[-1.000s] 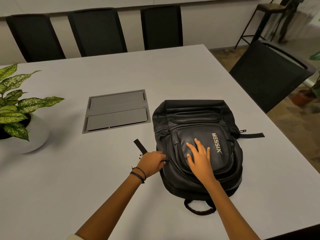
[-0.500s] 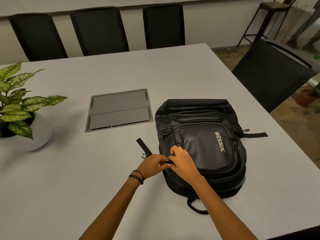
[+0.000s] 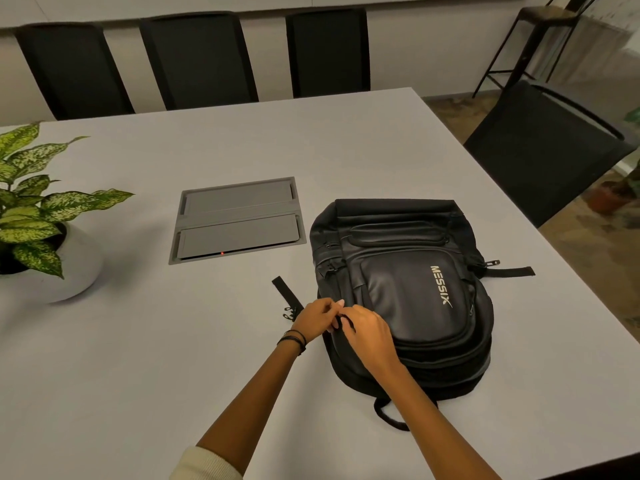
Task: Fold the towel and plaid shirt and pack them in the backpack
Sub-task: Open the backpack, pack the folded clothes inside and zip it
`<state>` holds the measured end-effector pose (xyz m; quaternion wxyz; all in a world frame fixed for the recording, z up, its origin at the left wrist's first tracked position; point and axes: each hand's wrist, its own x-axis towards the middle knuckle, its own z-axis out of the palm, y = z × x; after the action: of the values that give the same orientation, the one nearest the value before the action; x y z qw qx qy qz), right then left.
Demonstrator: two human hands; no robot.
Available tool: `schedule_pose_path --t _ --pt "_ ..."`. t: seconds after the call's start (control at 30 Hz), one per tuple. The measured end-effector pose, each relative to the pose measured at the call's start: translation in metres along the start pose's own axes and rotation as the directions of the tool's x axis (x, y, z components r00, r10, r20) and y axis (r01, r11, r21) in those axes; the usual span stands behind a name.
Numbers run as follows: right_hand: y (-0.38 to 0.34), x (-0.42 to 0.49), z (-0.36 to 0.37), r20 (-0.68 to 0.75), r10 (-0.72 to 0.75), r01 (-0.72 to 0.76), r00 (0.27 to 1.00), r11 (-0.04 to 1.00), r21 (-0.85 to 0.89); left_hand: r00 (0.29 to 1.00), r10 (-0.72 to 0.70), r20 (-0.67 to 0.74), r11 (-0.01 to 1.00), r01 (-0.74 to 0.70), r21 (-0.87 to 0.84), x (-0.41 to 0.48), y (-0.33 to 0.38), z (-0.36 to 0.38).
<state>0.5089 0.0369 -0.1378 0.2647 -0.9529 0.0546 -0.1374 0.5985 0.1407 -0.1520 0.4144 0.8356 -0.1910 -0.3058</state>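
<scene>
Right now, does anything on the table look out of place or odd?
Nothing is spilled or damaged. One oddity: no towel or plaid shirt is in view, though the backpack lies face up on the table, apparently zipped. Both the left hand and right hand pinch at its left edge, beside a loose strap.

The pale grey tabletop [image 3: 346, 150] carries a black backpack [image 3: 408, 289] lying flat near its right edge. A grey flip-lid panel [image 3: 239, 220] sits sunk flush mid-table just beside it, and a potted plant [image 3: 34, 230] stands at the left edge.
</scene>
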Motion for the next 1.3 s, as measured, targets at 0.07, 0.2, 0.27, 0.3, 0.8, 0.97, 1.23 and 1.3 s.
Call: schedule_pose_path --t 0.07,0.2,0.27,0.3,0.8,0.97,1.23,1.3 --pt "0.002 -0.004 -0.001 -0.059 0.054 -0.052 0.997 0.998 0.033 0.999 -0.033 0.019 0.999 0.033 0.0 0.006 0.001 0.003" --pt "0.002 -0.01 -0.01 -0.014 0.165 -0.163 0.986 0.982 0.094 0.995 -0.092 0.039 0.995 0.094 -0.043 0.012 0.0 0.007" --pt "0.004 -0.011 -0.01 0.018 0.236 -0.235 0.972 0.958 0.165 0.992 -0.11 0.059 0.991 0.114 -0.069 0.013 -0.001 0.008" --pt "0.005 -0.012 -0.009 0.022 0.254 -0.254 0.967 0.949 0.188 0.991 -0.113 0.067 0.99 0.118 -0.078 0.013 -0.002 0.009" --pt "0.011 -0.015 -0.021 0.164 0.262 -0.298 0.951 0.92 0.256 0.99 -0.109 -0.093 0.99 0.099 -0.104 0.011 -0.008 0.01" --pt "0.01 -0.02 -0.025 0.198 0.271 -0.318 0.942 0.909 0.269 0.982 -0.107 -0.154 0.994 0.1 -0.049 0.008 -0.004 0.011" --pt "0.016 -0.03 -0.039 0.315 0.227 -0.307 0.922 0.922 0.236 0.983 -0.113 -0.148 0.99 0.098 -0.103 0.004 -0.001 0.012" --pt "0.022 -0.034 -0.047 0.373 0.2 -0.292 0.906 0.933 0.21 0.982 -0.113 -0.149 0.986 0.093 -0.136 0.004 -0.002 0.012"
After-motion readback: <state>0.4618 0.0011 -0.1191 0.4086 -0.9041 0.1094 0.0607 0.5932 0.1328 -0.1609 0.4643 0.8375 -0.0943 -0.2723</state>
